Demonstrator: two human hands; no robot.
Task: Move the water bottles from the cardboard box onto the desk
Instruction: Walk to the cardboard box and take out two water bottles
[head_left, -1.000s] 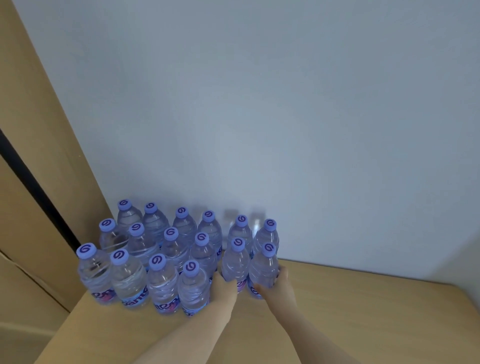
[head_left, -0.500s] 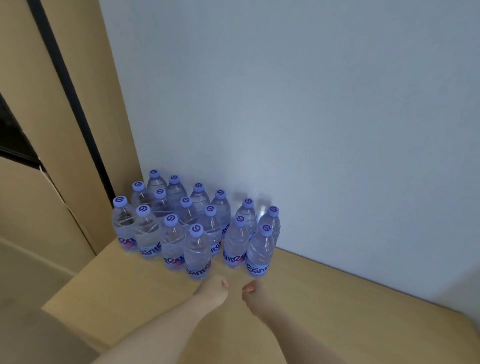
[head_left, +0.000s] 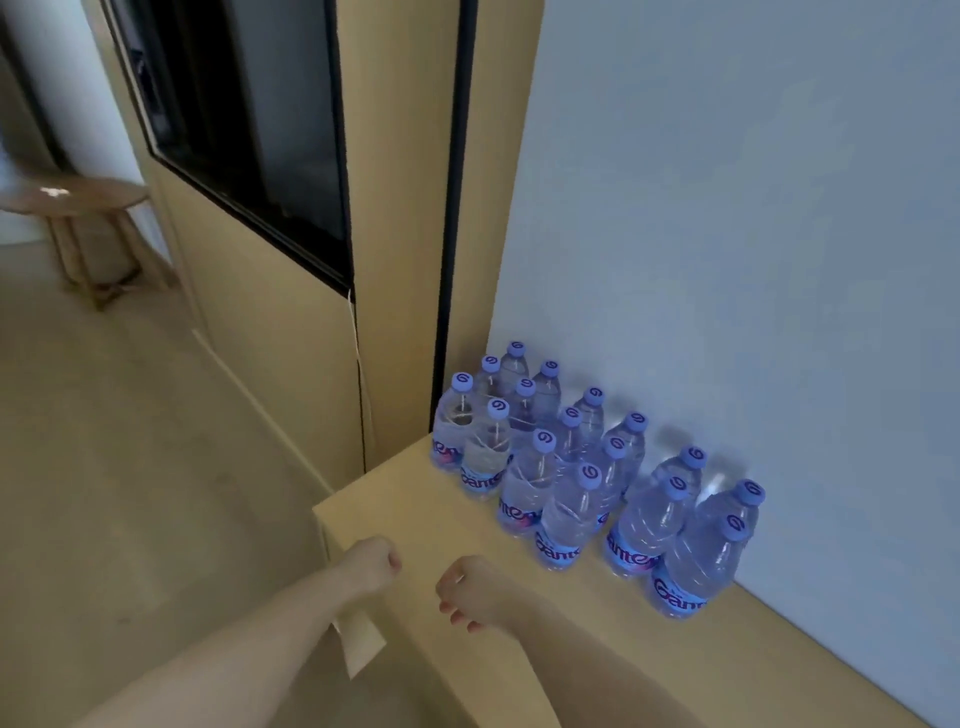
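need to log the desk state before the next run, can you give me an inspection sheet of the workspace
surface: light wood desk, bare along the front edge.
job's things: sixteen water bottles with purple caps stand upright in a tight cluster at the back left of the desk, against the pale wall. No cardboard box in view.
clutter: nothing seen.
hands: left hand and right hand hang over the front of the desk, fingers curled, holding nothing, apart from the bottles.
cables: a thin pale cord hangs down the wood panel left of the desk.
surroundings: dark screen set in the panel, round wooden side table far left, beige floor.
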